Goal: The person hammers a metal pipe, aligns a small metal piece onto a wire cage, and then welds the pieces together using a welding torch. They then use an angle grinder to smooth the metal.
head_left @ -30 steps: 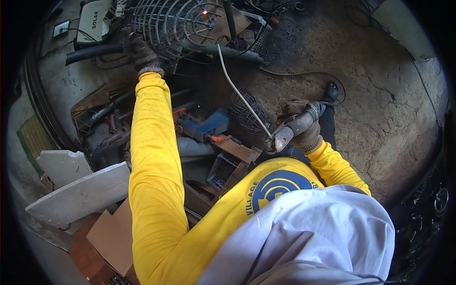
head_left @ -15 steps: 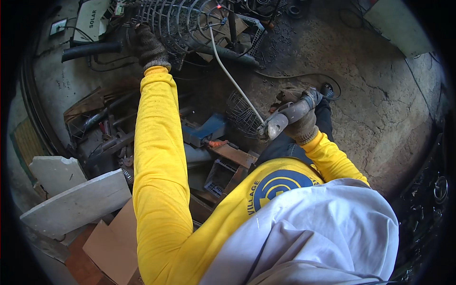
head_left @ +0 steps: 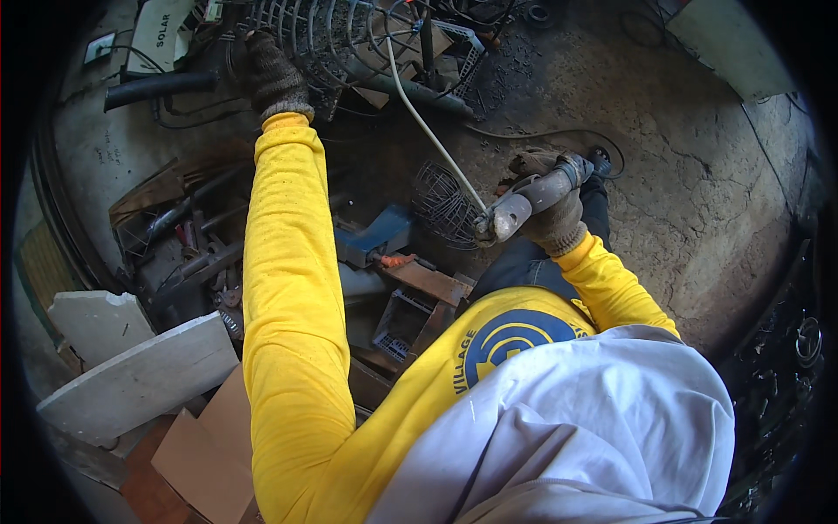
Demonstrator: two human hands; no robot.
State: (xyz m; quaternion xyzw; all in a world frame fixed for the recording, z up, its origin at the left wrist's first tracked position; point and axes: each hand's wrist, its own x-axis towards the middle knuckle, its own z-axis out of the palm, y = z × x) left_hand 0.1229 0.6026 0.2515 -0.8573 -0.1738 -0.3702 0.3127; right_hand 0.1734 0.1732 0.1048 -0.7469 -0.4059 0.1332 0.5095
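In a knitted work glove, my right hand (head_left: 556, 214) is closed round the handle of a grey welding electrode holder (head_left: 515, 210). A long pale welding rod (head_left: 432, 135) runs from its jaws up to a round metal wire cage (head_left: 336, 35). A small red glow shows near the rod's far end, at the picture's top. My left hand (head_left: 278, 79), gloved as well, reaches out at the left side of the cage; its fingers appear curled on the cage's edge, partly hidden against the dark bars.
A cable (head_left: 559, 133) loops over the concrete floor by my foot. Below the cage stand a wire basket (head_left: 443, 205), a blue metal tool (head_left: 375, 237) and scrap metal (head_left: 188, 253). White boards (head_left: 144, 375) and cardboard (head_left: 205, 445) lie at left; a pale panel (head_left: 733, 48) is far right.
The whole view has shifted slightly, with the cage and floor items a little further up and left. Both hands keep their holds, and the rod still reaches the cage.
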